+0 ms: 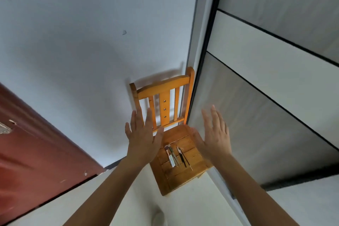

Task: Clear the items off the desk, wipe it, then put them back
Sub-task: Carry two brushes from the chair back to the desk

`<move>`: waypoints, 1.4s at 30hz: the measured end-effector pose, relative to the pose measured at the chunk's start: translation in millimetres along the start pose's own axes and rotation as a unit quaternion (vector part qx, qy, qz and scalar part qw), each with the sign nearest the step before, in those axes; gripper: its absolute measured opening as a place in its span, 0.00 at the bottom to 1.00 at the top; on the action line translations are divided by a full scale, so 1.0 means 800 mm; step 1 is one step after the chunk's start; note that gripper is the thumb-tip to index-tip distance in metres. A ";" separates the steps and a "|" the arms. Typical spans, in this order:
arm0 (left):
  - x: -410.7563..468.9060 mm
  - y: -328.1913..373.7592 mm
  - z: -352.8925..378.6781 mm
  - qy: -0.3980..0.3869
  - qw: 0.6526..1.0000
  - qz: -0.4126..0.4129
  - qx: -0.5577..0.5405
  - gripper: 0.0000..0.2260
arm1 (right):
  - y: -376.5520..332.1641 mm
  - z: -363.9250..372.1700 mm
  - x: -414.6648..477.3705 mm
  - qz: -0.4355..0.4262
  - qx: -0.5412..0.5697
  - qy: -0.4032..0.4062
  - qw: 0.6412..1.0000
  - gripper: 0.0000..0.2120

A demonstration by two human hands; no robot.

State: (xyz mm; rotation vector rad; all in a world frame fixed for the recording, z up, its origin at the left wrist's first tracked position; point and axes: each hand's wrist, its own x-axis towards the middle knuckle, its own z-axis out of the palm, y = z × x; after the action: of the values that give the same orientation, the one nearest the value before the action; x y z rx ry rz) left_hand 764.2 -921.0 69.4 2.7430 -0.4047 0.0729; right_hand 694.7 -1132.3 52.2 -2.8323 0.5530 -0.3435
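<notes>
Head cam: your two bare forearms come in from the bottom edge, over the pale floor (192, 207).

Your left hand (142, 137) is flat, back to camera, with the fingers straight and slightly spread. It holds nothing.

Your right hand (214, 136) is the same: fingers straight, palm turned inward, nothing in it. Its fingertips are motion-blurred.

The pens (176, 156) lie on the seat of the wooden chair (176, 180). In frame they sit between your two wrists, just below the thumbs and apart from both hands. Your left thumb is the nearest part to them.

Pens: a small loose cluster, roughly parallel, running front to back across the seat slats. One has a white barrel and the others are thin and dark. A slim one lies slightly off to the right of the rest. I can't get an exact count at this resolution.

The chair is orange-brown with a slatted seat. Its backrest (163, 86) has a centre slat with three metal studs. Your left fingers overlap the backrest's left post in view.

Behind the chair is a white wall (73, 42). A red-brown door (27, 143) is at left, and a grey panelled unit with black seams (275, 97) is at right, just beside the chair.
</notes>
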 end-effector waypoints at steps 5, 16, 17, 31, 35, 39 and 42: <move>0.058 -0.004 0.068 -0.046 0.998 -0.031 -0.026 0.34 | 0.025 0.060 0.053 0.027 0.010 -0.069 0.997 0.33; 0.089 -0.056 0.377 -0.139 0.978 -0.151 -0.035 0.24 | 0.117 0.321 0.102 0.037 0.033 -0.255 0.966 0.37; 0.087 -0.061 0.409 -0.154 0.974 -0.164 -0.040 0.23 | 0.128 0.352 0.099 0.043 0.026 -0.276 0.960 0.36; 0.052 -0.110 0.645 -0.206 0.924 -0.313 -0.072 0.21 | 0.189 0.598 0.034 0.083 0.064 -0.348 0.931 0.16; 0.050 -0.119 0.651 -0.177 0.917 -0.335 -0.121 0.13 | 0.190 0.608 0.034 0.150 0.141 -0.341 0.917 0.12; 0.050 -0.127 0.651 -0.162 0.912 -0.350 -0.143 0.11 | 0.190 0.607 0.035 0.169 0.180 -0.328 0.912 0.07; 0.052 -0.128 0.646 -0.150 0.902 -0.373 -0.159 0.08 | 0.191 0.605 0.038 0.164 0.176 -0.334 0.911 0.08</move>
State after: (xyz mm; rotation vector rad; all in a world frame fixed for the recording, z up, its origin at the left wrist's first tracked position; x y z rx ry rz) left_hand 832.3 -1028.9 -443.4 2.3938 0.5335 -0.5645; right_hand 802.1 -1193.3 -441.4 -2.2420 0.6987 0.5204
